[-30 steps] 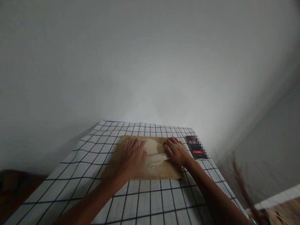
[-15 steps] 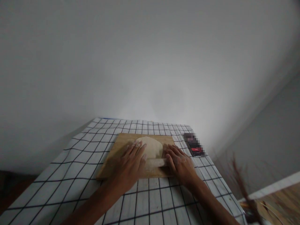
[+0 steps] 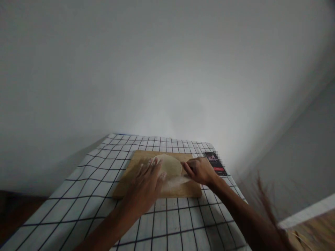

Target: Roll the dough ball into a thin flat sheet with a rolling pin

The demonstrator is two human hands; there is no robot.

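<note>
A flat round of pale dough (image 3: 169,165) lies on a wooden board (image 3: 131,181) on a table covered with a white cloth checked in dark lines (image 3: 86,205). A pale rolling pin (image 3: 176,182) lies across the near part of the dough, blurred. My left hand (image 3: 146,183) rests flat, fingers stretched, on the pin's left end and the dough's left edge. My right hand (image 3: 200,170) has its fingers curled over the pin's right end.
A dark phone (image 3: 216,164) with a lit screen lies on the cloth just right of the board. A plain wall rises behind the table. Wooden floor and a blurred dark strand show at the lower right.
The pin rolled toward me over the dough, then away again. My right hand went from flat fingers to curled ones and lifted slightly at the pin's right end. The view shifted a little.
</note>
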